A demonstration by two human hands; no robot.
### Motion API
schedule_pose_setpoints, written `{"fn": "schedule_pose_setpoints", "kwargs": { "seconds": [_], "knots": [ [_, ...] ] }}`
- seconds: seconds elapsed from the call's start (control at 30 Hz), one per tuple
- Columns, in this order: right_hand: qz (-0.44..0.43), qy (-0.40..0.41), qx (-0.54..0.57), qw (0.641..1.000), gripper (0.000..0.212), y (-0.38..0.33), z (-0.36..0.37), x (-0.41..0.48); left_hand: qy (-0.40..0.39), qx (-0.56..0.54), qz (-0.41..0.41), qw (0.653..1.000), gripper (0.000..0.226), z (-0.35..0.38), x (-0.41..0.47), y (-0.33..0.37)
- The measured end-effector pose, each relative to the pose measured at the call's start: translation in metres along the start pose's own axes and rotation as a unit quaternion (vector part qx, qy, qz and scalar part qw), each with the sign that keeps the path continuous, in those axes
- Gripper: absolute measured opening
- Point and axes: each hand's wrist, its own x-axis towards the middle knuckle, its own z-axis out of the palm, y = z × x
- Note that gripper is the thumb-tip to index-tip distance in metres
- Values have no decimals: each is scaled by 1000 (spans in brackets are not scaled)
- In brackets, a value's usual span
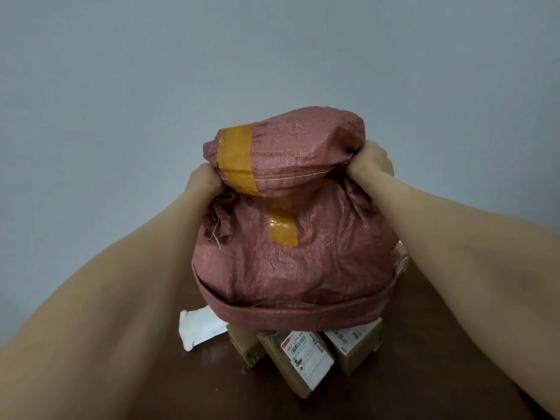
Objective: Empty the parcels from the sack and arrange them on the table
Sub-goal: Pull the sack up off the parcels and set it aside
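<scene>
A reddish woven sack (303, 253) with strips of yellow tape hangs upside down over the dark brown table (242, 389), its rolled mouth facing down. My left hand (204, 178) grips the sack's bottom end on the left, and my right hand (369, 162) grips it on the right. Below the mouth, cardboard parcels lie on the table: one with a printed label (298, 360) in the middle, another (354, 348) to its right, a third (244, 344) partly hidden at the left. A white padded parcel (198, 327) sticks out at the far left.
A plain grey wall (272, 56) fills the background. At the sack's right side, the edge of another package (401, 262) peeks out. Both my forearms reach in from the lower corners.
</scene>
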Motion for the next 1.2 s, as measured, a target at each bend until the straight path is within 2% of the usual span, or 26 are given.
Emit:
{"fn": "schedule_pose_setpoints", "kwargs": {
  "seconds": [0.07,0.23,0.33,0.4,0.5,0.53,0.6,0.67,0.8,0.87,1.03,1.2],
  "knots": [
    [6,-15,-16,1000,31,6,4,-4,-37,23,1,999,34,10,-8,-5],
    [11,-4,-20,1000,31,9,14,-3,-61,9,-15,998,40,26,-17,-16],
    [9,-49,-42,998,34,12,27,-8,-89,11,-6,996,47,33,-20,-20],
    [5,-107,-45,993,48,14,32,-12,-83,-17,-2,996,44,36,-20,-23],
    [5,-185,-50,981,86,17,37,-8,-71,-125,-7,990,40,36,-18,-23],
    [5,-195,-59,979,86,18,38,-8,-85,-162,-20,983,40,37,-18,-23],
    [8,-204,-83,975,67,21,40,-6,-130,-196,-66,970,42,37,-20,-23],
    [14,-196,-89,977,53,25,44,-1,-155,-179,-79,968,45,39,-19,-25],
    [4,-182,-78,980,40,25,44,2,-136,-82,-18,987,39,38,-17,-26],
    [-7,-173,-76,982,35,26,46,5,-131,-53,-13,990,39,36,-12,-27],
    [-16,-148,-52,987,45,32,44,8,-87,-6,1,996,39,31,-9,-19],
    [-68,-248,-6,966,78,24,38,10,-96,8,48,994,37,33,-6,-15]
  ]
}}
